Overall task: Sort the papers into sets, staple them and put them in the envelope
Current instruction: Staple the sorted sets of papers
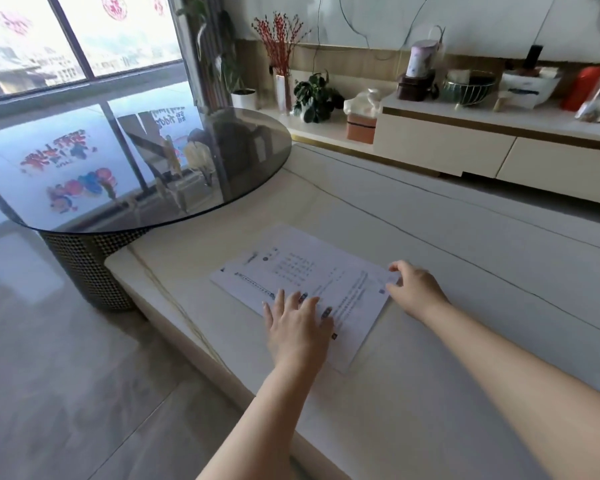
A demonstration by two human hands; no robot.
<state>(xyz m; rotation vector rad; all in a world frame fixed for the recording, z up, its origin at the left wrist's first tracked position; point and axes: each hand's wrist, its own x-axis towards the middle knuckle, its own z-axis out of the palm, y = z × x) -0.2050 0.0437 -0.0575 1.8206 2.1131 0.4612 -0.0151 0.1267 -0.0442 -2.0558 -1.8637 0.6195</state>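
White papers [302,271] lie on the worktop [430,358], long axis 10-to-4 o'clock; left hand [297,327] presses flat at 6, right hand [414,289] fingers pinch the 3 o'clock corner.

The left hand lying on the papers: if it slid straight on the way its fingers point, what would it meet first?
Only more of the papers under the left hand, then bare white table. Further off, probably the round glass table, though depth is unclear.
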